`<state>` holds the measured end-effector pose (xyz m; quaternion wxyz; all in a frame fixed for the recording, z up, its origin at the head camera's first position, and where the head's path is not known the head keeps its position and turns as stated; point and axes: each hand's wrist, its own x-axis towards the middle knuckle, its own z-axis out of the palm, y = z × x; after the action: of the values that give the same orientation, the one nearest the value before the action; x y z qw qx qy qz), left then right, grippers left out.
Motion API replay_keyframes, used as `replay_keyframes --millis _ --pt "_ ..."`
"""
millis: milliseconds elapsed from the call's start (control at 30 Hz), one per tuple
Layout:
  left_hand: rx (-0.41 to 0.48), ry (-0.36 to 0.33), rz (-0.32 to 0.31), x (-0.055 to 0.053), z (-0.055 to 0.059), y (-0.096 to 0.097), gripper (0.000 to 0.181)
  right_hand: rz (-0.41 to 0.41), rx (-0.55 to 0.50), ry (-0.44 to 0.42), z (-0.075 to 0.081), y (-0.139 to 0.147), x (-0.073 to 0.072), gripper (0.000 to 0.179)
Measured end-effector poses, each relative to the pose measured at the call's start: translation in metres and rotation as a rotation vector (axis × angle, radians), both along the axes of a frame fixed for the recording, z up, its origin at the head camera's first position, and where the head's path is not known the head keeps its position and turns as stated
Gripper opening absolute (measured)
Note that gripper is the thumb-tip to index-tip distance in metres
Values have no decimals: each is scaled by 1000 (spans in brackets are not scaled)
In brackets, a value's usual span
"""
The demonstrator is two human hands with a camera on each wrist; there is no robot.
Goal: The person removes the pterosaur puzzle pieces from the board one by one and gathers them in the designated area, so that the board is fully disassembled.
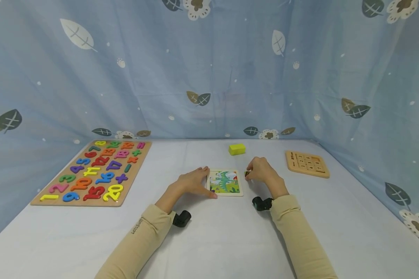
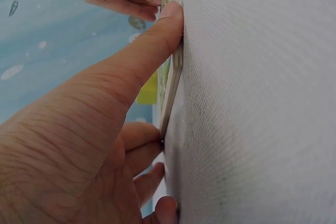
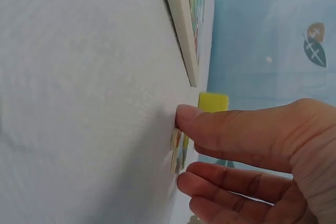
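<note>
A square dinosaur jigsaw puzzle [image 1: 225,182] in a pale wooden frame lies on the white tablecloth between the hands. My left hand [image 1: 194,182] holds it at the left side, thumb along the near edge and fingers against the left edge; the left wrist view shows the thumb [image 2: 152,40] lying straight along the frame. Just right of the puzzle, my right hand [image 1: 262,171] pinches a small puzzle piece [image 1: 246,173] between thumb and fingers. Close to the cloth in the right wrist view, this thin, colourful puzzle piece [image 3: 180,150] is partly hidden by the thumb.
A yellow block [image 1: 237,149] sits behind the puzzle. On the left lies a large wooden number board [image 1: 130,190] with coloured numerals. A small wooden number tray [image 1: 307,164] lies at the right. A patterned blue curtain [image 1: 209,69] hangs behind the table.
</note>
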<state>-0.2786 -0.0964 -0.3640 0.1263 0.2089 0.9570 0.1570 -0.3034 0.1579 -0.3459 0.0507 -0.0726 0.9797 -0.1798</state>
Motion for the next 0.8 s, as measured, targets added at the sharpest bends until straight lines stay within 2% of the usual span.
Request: replay_keyframes --millis 200,400,633,800 --pt "-9 10 6 0 0 0 105 34 -8 38 6 -5 2 47" --pt "-14 14 16 0 -1 0 105 73 -101 60 13 -21 6 51" --pt "-16 6 21 0 -3 -1 105 148 -142 81 3 -43 2 59" --pt "-27 10 24 1 -1 -1 105 194 -153 100 0 -50 2 57"
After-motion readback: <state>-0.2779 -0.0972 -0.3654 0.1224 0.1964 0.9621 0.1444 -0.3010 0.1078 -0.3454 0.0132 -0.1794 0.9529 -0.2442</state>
